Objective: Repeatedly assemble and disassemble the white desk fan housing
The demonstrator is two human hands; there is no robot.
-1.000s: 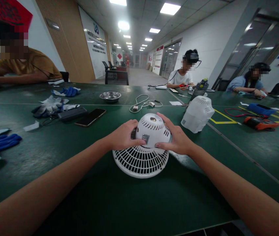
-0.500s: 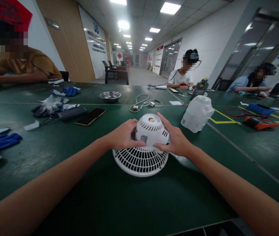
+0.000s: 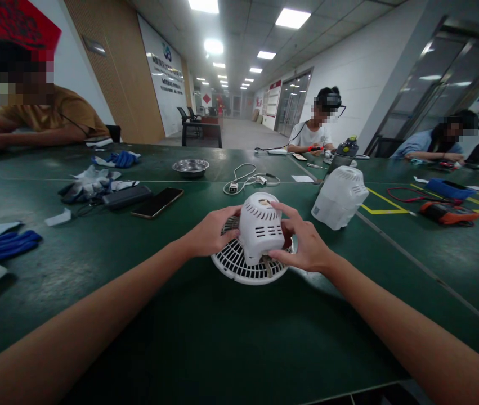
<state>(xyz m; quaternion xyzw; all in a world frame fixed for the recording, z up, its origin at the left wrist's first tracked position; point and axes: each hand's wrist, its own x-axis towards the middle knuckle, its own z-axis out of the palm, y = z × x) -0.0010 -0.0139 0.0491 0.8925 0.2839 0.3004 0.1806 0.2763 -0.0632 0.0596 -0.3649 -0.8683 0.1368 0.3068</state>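
A white fan motor housing (image 3: 261, 229) with slotted vents sits above a round white fan grille (image 3: 239, 267), face down on the green table. My left hand (image 3: 214, 230) is closed on the housing's left side, thumb toward the front and fingers behind. At its right side, my right hand (image 3: 304, 242) grips it with the thumb low and the fingers near the top. A small opening shows in the top of the housing. Under its lower front edge, a short tan piece lies against the grille bars. The far side of the grille is hidden.
A white plastic part (image 3: 339, 197) stands to the right, in front of a dark bottle (image 3: 344, 151). Beyond the fan lie a white cable (image 3: 250, 181) and a metal bowl (image 3: 191, 167). A phone (image 3: 157, 203) and gloves (image 3: 89, 184) lie left. Several people sit around the table.
The housing has turned in my hands: its label has gone from the front, and side vents now face me. The grille has shifted slightly with it.
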